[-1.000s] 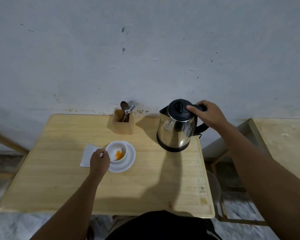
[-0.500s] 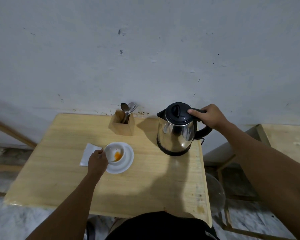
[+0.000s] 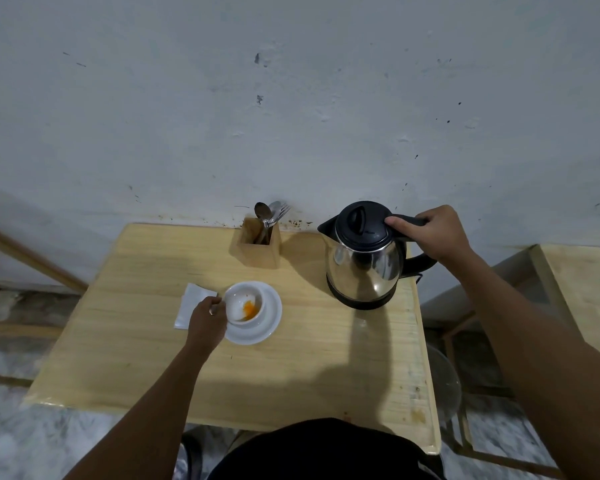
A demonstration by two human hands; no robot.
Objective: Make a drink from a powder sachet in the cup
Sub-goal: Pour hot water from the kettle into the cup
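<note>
At table centre, left hand (image 3: 207,318) fingers pinch the cup (image 3: 245,306) steady; at 2 o'clock, right hand (image 3: 432,233) wraps the kettle (image 3: 364,258) handle, ready to pour.

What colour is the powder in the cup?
Orange, a small heap in the white cup, seen in the head view.

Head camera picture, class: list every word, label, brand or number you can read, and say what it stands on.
None can be read.
Steel electric kettle with black lid: no legible marking.
White paper napkin: blank.
White ceramic cup and plain wooden cutlery holder: no text.
</note>
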